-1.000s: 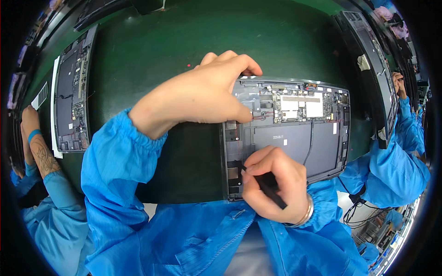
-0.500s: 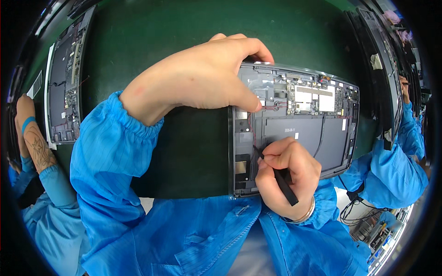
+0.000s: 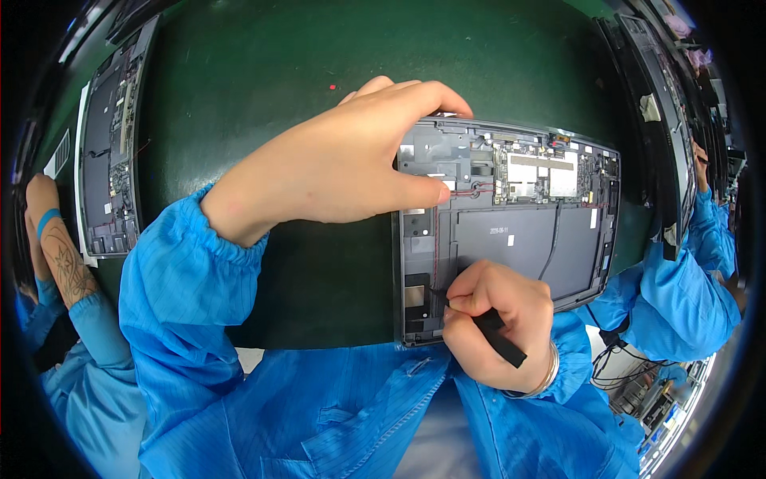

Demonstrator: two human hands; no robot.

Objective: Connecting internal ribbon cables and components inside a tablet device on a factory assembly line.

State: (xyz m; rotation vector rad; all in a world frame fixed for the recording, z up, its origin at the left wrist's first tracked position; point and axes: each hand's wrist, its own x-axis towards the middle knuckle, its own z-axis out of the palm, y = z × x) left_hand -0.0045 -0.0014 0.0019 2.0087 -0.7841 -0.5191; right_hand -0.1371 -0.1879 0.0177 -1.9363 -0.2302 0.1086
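An opened tablet (image 3: 511,231) lies on the green mat in front of me, its circuit board, dark battery and wiring bare. My left hand (image 3: 359,152) grips its far left corner, thumb pressed beside the red wires (image 3: 471,191) and fingers over the far edge. A thin red wire (image 3: 436,247) runs down the tablet's left side toward me. My right hand (image 3: 503,323) is closed around a black stick-shaped tool (image 3: 501,342). The tool's tip is at the lower left of the tablet, by the wire and partly hidden by my fingers.
Another opened tablet (image 3: 112,152) lies at the left edge, near a person's tattooed forearm (image 3: 64,247). More dark panels (image 3: 662,120) stand at the right, where another person in a blue sleeve (image 3: 686,295) sits. A small red scrap (image 3: 332,87) lies on the green mat (image 3: 255,56).
My right hand and the black tool have moved toward me along the tablet's left side. The left hand has shifted slightly toward me, its thumb still on the tablet.
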